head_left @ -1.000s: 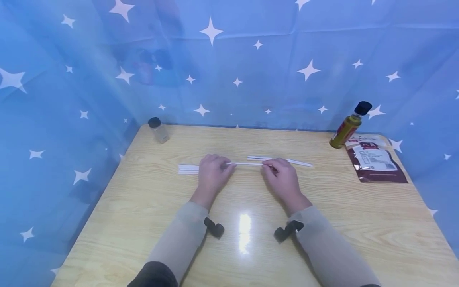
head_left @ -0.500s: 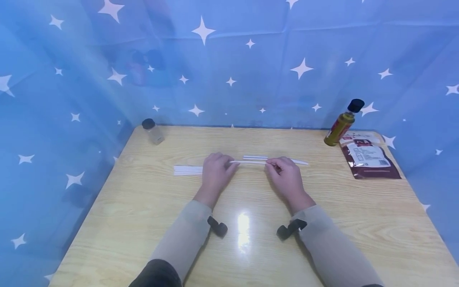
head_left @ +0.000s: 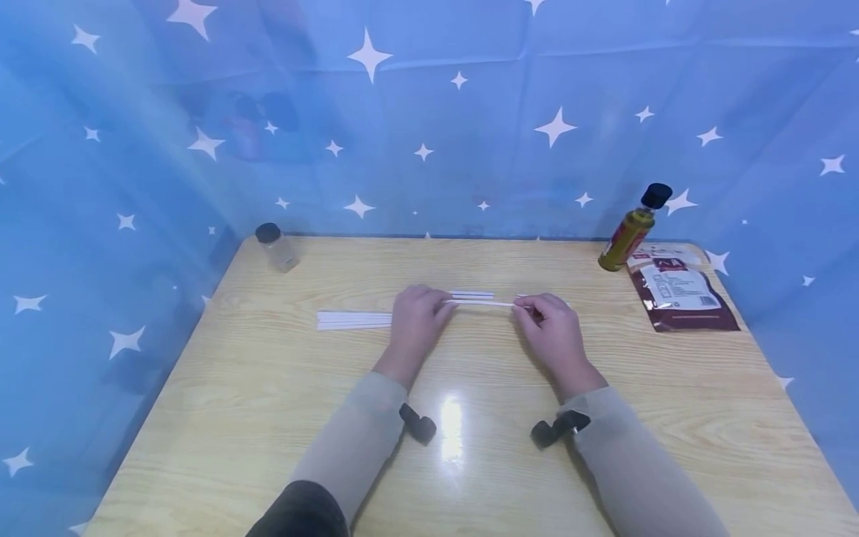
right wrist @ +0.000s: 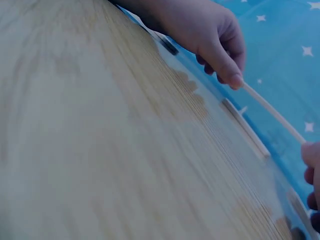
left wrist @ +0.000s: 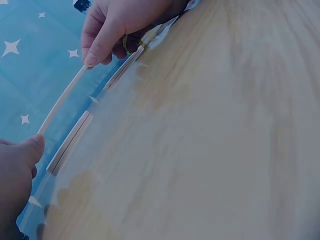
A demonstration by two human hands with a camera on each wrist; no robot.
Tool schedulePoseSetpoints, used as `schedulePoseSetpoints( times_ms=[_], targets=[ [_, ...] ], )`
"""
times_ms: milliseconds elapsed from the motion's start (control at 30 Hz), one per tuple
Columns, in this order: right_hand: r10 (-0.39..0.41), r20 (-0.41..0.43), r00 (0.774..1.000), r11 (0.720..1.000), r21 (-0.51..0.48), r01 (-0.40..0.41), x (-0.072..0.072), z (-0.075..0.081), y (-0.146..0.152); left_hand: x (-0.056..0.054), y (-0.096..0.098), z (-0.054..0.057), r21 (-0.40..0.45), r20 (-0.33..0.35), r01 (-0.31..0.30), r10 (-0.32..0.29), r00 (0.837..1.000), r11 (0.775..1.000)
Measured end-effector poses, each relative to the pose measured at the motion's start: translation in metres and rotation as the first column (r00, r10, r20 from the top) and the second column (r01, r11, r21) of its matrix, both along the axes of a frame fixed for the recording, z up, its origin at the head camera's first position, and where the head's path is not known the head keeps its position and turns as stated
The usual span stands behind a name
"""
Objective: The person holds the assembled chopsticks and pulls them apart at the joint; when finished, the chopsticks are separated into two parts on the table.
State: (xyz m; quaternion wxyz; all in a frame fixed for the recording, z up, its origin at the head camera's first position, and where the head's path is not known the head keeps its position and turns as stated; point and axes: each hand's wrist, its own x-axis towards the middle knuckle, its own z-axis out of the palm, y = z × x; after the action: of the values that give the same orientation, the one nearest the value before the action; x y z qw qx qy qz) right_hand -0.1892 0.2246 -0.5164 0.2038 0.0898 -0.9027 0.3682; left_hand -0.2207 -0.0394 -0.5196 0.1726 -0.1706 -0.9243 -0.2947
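A thin white stick (head_left: pixel 481 302) is pinched at each end and held level, slightly bowed, above the table. My left hand (head_left: pixel 417 321) grips its left end between thumb and fingers. My right hand (head_left: pixel 555 332) pinches its right end; in the left wrist view the right hand (left wrist: pixel 117 25) has its thumb pressed on the stick. Several white sticks (head_left: pixel 352 321) lie side by side on the table, partly under the left hand. Behind the held stick are a few more white sticks (head_left: pixel 472 294), partly hidden by the right hand.
A clear jar (head_left: pixel 278 247) with a black lid stands at the back left. At the back right are a bottle of yellowish liquid (head_left: pixel 627 239) and a maroon-and-white packet (head_left: pixel 681 291). A starry blue curtain (head_left: pixel 416 97) hangs behind the wooden table (head_left: pixel 268 418).
Both hands have shifted right over the table with the stick held between them, uncovering more of the left sticks and covering the right ones. The head view has turned slightly right.
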Motion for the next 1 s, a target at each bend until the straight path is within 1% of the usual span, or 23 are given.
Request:
schedulePoseSetpoints(
  times_ms=[167,300,467,667,833,1000],
  targets=[
    [-0.015,0.038,0.999,1.000,0.012,0.014,0.0017,0.0014,0.0069,0.0005,0.0047,0.0001,0.001,-0.009,0.018,-0.018,1.000,1.000],
    [-0.011,0.058,0.998,1.000,0.015,0.010,0.0016,0.0007,0.0093,0.0005,0.0057,-0.0017,0.017,-0.016,0.017,-0.016,1.000,1.000],
    [0.003,0.059,0.998,1.000,0.013,-0.004,0.0001,-0.0017,0.0099,0.0002,0.0057,-0.0030,0.020,0.027,-0.003,0.003,1.000,1.000],
    [0.006,0.064,0.998,1.000,0.008,-0.007,-0.0005,-0.0022,0.0100,0.0003,0.0059,-0.0034,0.021,0.053,0.002,-0.003,0.999,1.000],
    [0.000,0.063,0.998,1.000,0.007,0.000,-0.0013,-0.0037,0.0098,-0.0010,0.0062,-0.0072,0.024,0.041,0.008,-0.009,0.999,1.000],
    [-0.011,0.080,0.997,1.000,0.004,0.011,-0.0020,-0.0033,0.0087,-0.0015,0.0063,-0.0080,0.005,0.020,0.002,-0.002,1.000,1.000]
  ],
)
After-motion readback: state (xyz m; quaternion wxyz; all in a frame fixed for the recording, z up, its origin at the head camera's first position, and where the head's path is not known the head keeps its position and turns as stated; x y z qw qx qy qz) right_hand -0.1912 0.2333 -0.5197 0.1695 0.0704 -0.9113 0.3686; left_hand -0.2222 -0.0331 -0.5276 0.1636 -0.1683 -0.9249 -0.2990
